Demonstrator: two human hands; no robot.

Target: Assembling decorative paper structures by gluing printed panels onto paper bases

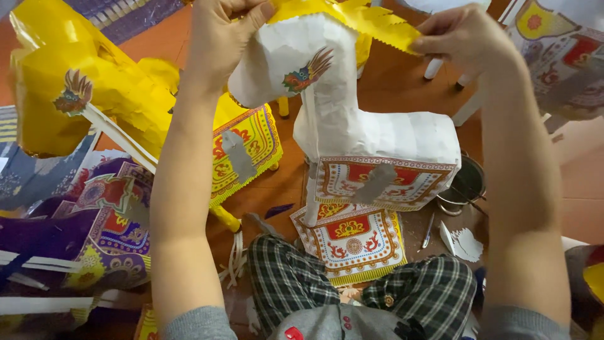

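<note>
- White paper horse (371, 132): stands upright on the floor directly ahead of the person's crossed legs (352, 289), head toward the left, body's long axis running left to right, neck rising toward both hands.
- Yellow fringed paper strip (371, 22): lies along the top of the neck, sloping down to the right, between the two hands.
- Left hand (217, 38): fingers curled over the horse's head and the strip's left end, pressing down.
- Right hand (462, 34): thumb and fingers pinch the strip's right end, held out beyond the neck; it stands farther from the horse than the left.
- Yellow paper horse (82, 94): to the left, apart.
- Metal pot (465, 186): behind the white horse's rump.
</note>
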